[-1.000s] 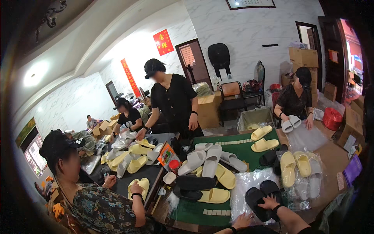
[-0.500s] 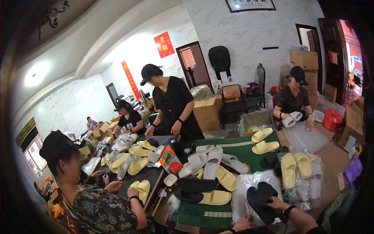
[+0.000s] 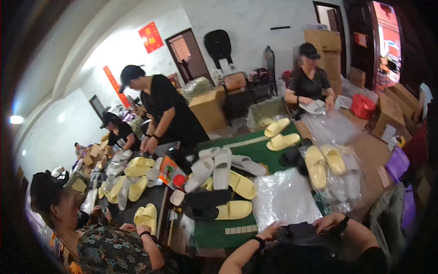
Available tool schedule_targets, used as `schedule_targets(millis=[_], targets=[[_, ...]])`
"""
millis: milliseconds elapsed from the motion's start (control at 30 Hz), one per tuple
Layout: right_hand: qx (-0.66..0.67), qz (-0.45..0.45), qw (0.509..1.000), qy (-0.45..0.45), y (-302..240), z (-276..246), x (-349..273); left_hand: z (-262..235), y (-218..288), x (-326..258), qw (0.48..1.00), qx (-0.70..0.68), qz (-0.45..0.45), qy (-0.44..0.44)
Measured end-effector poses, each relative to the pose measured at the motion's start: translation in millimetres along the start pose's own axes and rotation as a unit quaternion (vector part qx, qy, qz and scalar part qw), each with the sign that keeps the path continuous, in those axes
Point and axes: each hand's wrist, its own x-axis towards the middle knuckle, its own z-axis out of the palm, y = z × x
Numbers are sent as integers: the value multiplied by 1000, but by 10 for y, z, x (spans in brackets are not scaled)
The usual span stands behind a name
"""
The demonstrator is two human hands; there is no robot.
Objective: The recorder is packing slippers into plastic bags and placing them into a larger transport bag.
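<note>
Since the earlier frame the pair of black slippers has come down from the clear plastic bags to the lower edge of the view, close in to the person. Both forearms have drawn in with it. The left hand now grips the slippers' left end, fingers curled over the dark sole; a dark band sits on that wrist. The right hand clasps the right end, fingers bent down around it, with a dark watch at the wrist. The slippers lie between the two hands, just above the near rim of the green surface. Yellow slippers lie just beyond.
</note>
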Motion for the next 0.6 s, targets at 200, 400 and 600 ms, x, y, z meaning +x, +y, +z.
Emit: schedule_targets(millis=[200,400,600], targets=[[-125,20,992,21,-301,233,-29,-284,329,79,987,156,-43,-9],[-53,-83,995,22,-20,175,28,-537,897,400,970,0,-197,141],[-146,-92,962,210,53,183,91,-618,1003,450,943,-95,-237,213]])
